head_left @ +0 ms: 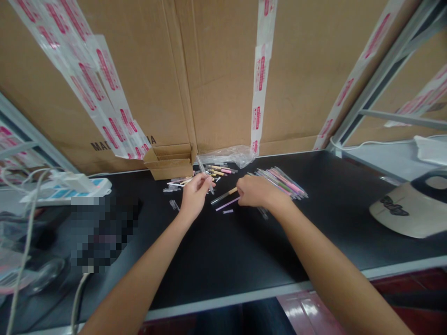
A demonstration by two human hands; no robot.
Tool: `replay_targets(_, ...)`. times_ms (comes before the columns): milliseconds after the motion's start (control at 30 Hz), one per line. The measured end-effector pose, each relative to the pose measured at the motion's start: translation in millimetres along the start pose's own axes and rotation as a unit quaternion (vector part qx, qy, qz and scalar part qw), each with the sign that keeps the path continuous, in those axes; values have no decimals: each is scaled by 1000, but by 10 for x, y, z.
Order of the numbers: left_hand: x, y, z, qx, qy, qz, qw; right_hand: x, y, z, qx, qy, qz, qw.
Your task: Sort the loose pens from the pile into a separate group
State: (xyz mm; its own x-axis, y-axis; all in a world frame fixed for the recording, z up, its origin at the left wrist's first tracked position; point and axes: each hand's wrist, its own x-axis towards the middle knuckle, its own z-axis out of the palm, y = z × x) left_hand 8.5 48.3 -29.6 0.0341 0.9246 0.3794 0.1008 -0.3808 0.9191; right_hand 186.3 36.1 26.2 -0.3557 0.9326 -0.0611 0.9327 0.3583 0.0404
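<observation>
My left hand [194, 191] pinches a clear pen barrel [201, 165], which stands tilted between thumb and fingers. My right hand [254, 190] is closed and low over the table, its fingertips partly hidden. A thin purple stick [226, 204] runs up to those fingertips, and I cannot tell whether they grip it. Beside it lies a clear pen with a tan part [223, 196], its far end against the right hand. A small purple cap [228, 211] rests just below. Behind the left hand lie loose pen parts [218, 170]; right of the right hand is a row of pens [282, 181].
An open cardboard box [171, 167] and a crumpled clear plastic bag [233, 154] stand at the back, before a taped cardboard wall [223, 83]. A power strip [94, 188] with cables is at left. At right sits a cap [412, 209] on the black table [223, 265].
</observation>
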Motion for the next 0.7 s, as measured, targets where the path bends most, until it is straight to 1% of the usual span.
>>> replay_targets(67,3,-5,1,-2,-1,3,1000,-1,51,-19,33,45,-20,998)
replay_targets(167,4,-6,6,0,-6,4,1000,4,162,-29,98,96,-96,986)
replay_targets(233,0,0,12,6,-11,6,1000,10,233,-24,150,99,-137,974)
replay_targets(300,-9,8,20,14,-17,8,1000,17,281,-14,230,77,-156,958)
replay_targets(333,-14,11,25,18,-19,10,1000,23,296,-6,284,64,-163,943)
replay_targets(367,-20,13,29,24,-21,11,999,32,304,4,344,54,-174,921)
replay_targets(400,-26,14,33,31,-24,13,999,45,307,17,408,49,-185,893)
replay_targets(467,-40,20,39,50,-33,17,998,82,300,50,525,66,-194,826)
replay_targets(533,-53,35,44,84,-41,23,995,131,276,91,614,113,-187,758)
replay_targets(600,-68,60,47,132,-46,40,989,182,236,129,673,176,-174,697)
replay_targets(667,-83,89,52,183,-51,69,979,223,182,158,709,230,-163,647)
replay_targets(700,-91,101,54,204,-53,84,974,237,153,168,719,247,-158,630)
